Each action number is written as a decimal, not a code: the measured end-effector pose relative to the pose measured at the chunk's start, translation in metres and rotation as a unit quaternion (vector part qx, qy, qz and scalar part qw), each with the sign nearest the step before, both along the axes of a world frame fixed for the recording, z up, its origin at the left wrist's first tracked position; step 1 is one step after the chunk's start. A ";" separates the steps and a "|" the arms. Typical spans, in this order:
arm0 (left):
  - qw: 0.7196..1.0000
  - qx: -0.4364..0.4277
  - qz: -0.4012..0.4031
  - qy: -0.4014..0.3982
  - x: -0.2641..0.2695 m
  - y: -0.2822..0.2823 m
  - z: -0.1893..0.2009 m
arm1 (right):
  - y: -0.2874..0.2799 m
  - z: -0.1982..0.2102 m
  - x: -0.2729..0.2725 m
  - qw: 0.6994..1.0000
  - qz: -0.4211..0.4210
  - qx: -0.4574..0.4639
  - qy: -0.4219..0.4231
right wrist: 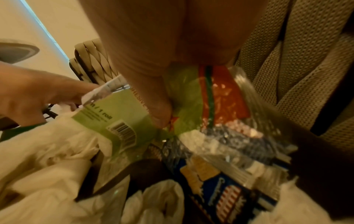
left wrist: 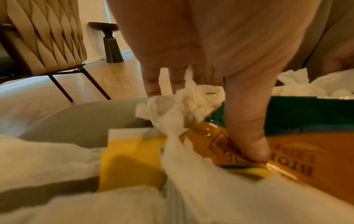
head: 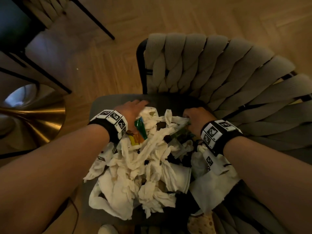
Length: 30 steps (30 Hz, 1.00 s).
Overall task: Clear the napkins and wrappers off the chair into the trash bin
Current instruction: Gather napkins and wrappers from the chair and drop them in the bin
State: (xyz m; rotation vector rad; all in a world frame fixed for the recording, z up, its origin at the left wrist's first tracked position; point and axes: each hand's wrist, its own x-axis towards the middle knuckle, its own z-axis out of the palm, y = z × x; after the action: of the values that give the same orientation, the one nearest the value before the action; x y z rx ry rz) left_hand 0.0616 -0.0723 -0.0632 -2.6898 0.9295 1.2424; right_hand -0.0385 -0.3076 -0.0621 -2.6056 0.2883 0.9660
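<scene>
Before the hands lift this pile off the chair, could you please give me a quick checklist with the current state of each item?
1. Left hand holding litter: ok, fingers pinch a white napkin, thumb on the orange wrapper.
2. Right hand holding litter: ok, thumb pinches the green wrapper.
3. Whole pile gathered: not ok, loose napkins lie nearer the seat's front.
4. Trash bin located: cannot tell, not in view.
5. Chair seat cleared: not ok.

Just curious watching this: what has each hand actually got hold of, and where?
Left hand pinches a napkin and an orange wrapper near its end. Right hand grips a green wrapper mid-sheet.
</scene>
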 end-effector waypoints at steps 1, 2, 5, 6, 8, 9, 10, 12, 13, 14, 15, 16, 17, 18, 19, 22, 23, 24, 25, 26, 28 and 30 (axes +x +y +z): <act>1.000 0.011 0.003 0.002 0.001 0.000 0.002 | -0.001 0.001 0.000 1.000 -0.003 -0.001 -0.009; 1.000 0.016 0.002 0.003 0.001 0.000 0.004 | -0.003 0.003 0.001 1.000 -0.008 -0.003 -0.017; 1.000 -0.008 0.007 0.002 -0.001 0.003 0.012 | -0.008 0.009 0.003 0.999 -0.019 0.005 -0.035; 1.000 -0.024 0.016 0.001 -0.002 0.005 0.015 | -0.011 0.012 0.004 0.999 -0.019 0.008 -0.038; 0.997 -0.054 0.046 0.004 -0.006 0.008 0.021 | -0.016 0.020 0.006 0.999 -0.020 0.011 -0.046; 0.995 -0.071 0.063 0.002 -0.007 0.010 0.026 | -0.018 0.025 0.007 0.998 -0.024 0.014 -0.053; 0.993 -0.090 0.080 -0.001 -0.008 0.013 0.030 | -0.021 0.030 0.008 0.998 -0.027 0.017 -0.061; 0.987 -0.121 0.109 -0.012 -0.011 0.019 0.042 | -0.023 0.040 0.008 0.996 -0.028 0.017 -0.081; 0.983 -0.137 0.120 -0.018 -0.014 0.022 0.051 | -0.023 0.046 0.008 0.995 -0.024 0.019 -0.092; 0.979 -0.154 0.132 -0.020 -0.016 0.023 0.058 | -0.024 0.051 0.008 0.994 -0.021 0.021 -0.102; 0.974 -0.172 0.145 -0.023 -0.018 0.022 0.065 | -0.025 0.055 0.008 0.993 -0.020 0.024 -0.115; 0.968 -0.192 0.160 -0.028 -0.020 0.023 0.073 | -0.025 0.061 0.007 0.991 -0.017 0.027 -0.127; 0.962 -0.208 0.173 -0.032 -0.022 0.024 0.083 | -0.025 0.069 0.006 0.990 -0.014 0.032 -0.140; 0.956 -0.226 0.184 -0.033 -0.024 0.025 0.092 | -0.024 0.077 0.004 0.987 -0.015 0.036 -0.154; 0.950 -0.240 0.195 -0.031 -0.026 0.025 0.100 | -0.022 0.085 0.002 0.985 -0.015 0.044 -0.167; 0.942 -0.253 0.221 -0.015 -0.032 0.024 0.118 | -0.008 0.106 -0.007 0.979 0.010 0.088 -0.182; 0.940 -0.253 0.228 -0.012 -0.034 0.024 0.121 | -0.002 0.111 -0.010 0.977 0.022 0.105 -0.184; 0.937 -0.255 0.239 -0.006 -0.035 0.024 0.124 | 0.003 0.116 -0.011 0.974 0.031 0.120 -0.190; 0.933 -0.260 0.250 0.001 -0.037 0.025 0.128 | 0.008 0.122 -0.012 0.970 0.039 0.133 -0.202; 0.928 -0.267 0.261 0.009 -0.038 0.026 0.132 | 0.011 0.127 -0.011 0.965 0.046 0.142 -0.215; 0.919 -0.281 0.276 0.015 -0.040 0.028 0.142 | 0.015 0.144 -0.009 0.958 0.047 0.155 -0.237; 0.913 -0.299 0.277 0.016 -0.041 0.030 0.157 | 0.014 0.164 -0.006 0.959 0.029 0.163 -0.232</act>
State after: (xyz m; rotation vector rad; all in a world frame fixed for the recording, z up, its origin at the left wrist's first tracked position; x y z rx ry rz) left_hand 0.0209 -0.0425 0.0938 -3.6207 0.6357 1.2207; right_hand -0.0447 -0.2933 0.1015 -2.4437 -0.0654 0.3541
